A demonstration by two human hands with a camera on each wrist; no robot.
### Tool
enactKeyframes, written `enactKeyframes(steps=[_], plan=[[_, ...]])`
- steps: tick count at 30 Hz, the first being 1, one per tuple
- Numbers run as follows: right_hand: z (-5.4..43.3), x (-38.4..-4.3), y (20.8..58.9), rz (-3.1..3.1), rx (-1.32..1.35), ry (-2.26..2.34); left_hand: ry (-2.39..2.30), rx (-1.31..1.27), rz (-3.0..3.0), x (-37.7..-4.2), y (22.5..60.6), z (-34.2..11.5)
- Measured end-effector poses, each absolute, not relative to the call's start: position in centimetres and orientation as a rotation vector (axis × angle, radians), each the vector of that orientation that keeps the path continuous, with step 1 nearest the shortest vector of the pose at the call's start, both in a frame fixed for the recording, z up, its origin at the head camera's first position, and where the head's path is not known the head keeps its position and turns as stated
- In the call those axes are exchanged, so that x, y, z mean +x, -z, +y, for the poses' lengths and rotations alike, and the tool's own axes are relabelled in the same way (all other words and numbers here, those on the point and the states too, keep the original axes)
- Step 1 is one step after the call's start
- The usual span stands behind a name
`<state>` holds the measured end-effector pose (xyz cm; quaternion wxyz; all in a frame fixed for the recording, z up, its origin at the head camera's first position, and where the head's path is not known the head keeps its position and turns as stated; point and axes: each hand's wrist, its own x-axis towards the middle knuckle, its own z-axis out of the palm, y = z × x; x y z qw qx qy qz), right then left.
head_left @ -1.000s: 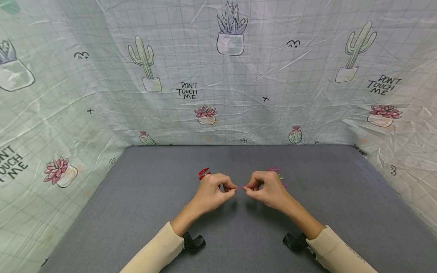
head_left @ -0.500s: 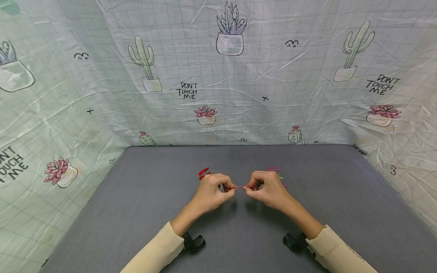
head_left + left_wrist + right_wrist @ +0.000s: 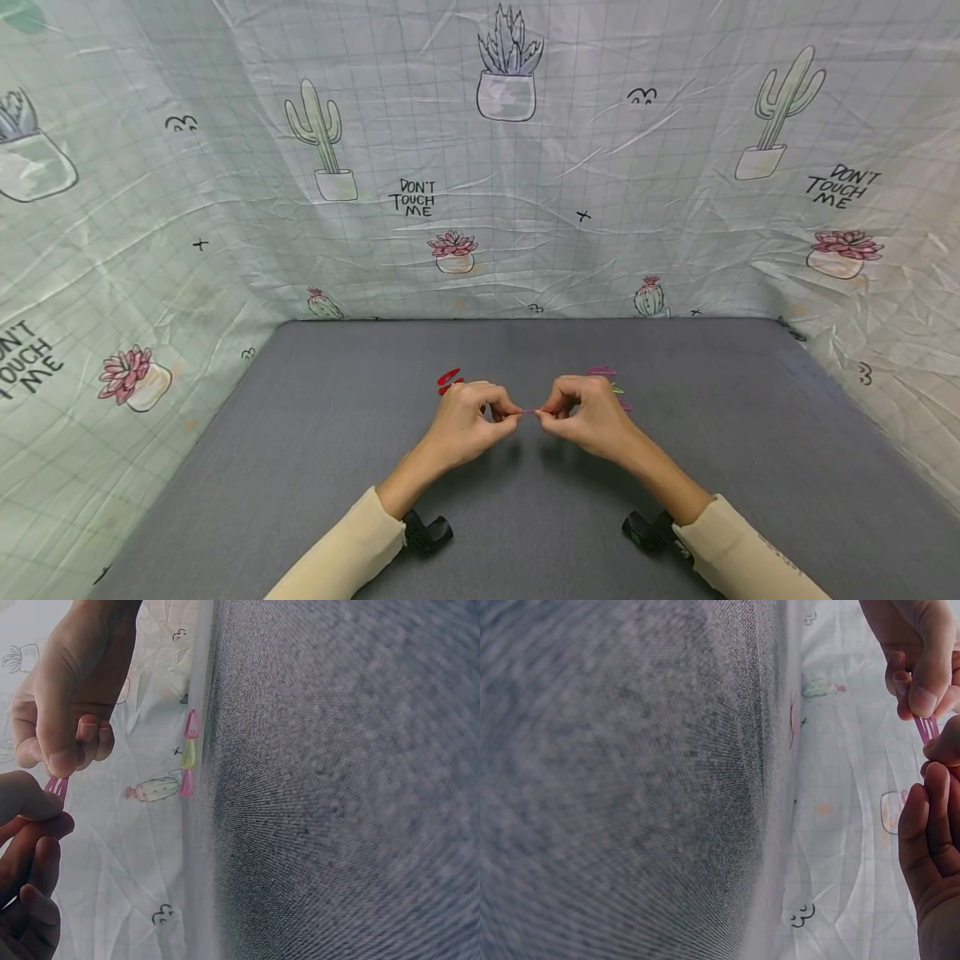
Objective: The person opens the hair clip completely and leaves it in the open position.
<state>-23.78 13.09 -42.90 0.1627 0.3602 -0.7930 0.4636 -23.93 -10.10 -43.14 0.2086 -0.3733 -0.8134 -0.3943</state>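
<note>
A pink snap hair clip [image 3: 528, 411] is held above the middle of the table, between both hands. My left hand [image 3: 468, 423] pinches one end with thumb and fingers; my right hand [image 3: 588, 419] pinches the other. Only a short stretch of the clip [image 3: 57, 786] shows between the fingertips in the left wrist view, with its slotted strips visible. From the right wrist, the same clip [image 3: 928, 729] appears with both ends covered by fingers.
Red hair clips [image 3: 448, 377] lie beyond my left hand, partly hidden by it. Behind my right hand lie a pink clip [image 3: 602, 371], a yellow-green clip [image 3: 188, 754] and another pink clip [image 3: 187, 782]. A cactus-print curtain [image 3: 540, 183] borders the grey table [image 3: 360, 367].
</note>
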Motion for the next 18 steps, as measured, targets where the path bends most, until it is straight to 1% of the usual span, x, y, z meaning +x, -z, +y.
enactKeyframes(steps=[18], plan=[[13.19, -23.46, 42.93, -2.273, 1.021, -1.317, 1.104, -1.040, -2.251, -23.77, 43.33, -9.93]])
